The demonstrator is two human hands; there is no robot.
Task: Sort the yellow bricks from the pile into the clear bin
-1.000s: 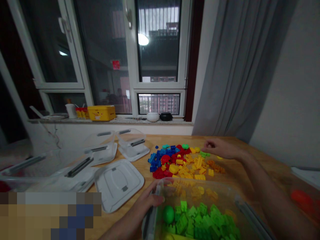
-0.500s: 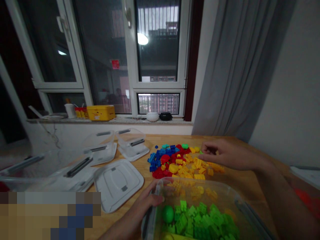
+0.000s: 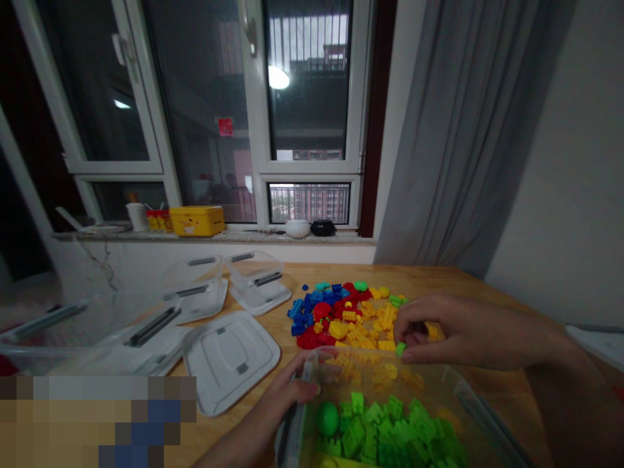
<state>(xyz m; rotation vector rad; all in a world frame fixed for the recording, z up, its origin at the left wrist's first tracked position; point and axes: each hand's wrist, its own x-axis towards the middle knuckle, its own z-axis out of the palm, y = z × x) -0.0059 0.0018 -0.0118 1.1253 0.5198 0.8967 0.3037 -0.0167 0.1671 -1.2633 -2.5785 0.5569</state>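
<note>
The right hand (image 3: 470,333) has closed from its spread reach into a pinch, holding a small green brick (image 3: 400,350) at the far rim of a clear plastic bin (image 3: 439,382) of green bricks (image 3: 385,422), beside the loose pile of coloured bricks (image 3: 341,318). The left hand (image 3: 292,390) grips the bin's side.

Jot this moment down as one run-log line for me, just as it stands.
left hand: gripping clear plastic bin rim | right hand: pinching small green brick | nearby: loose coloured plastic bricks
</note>
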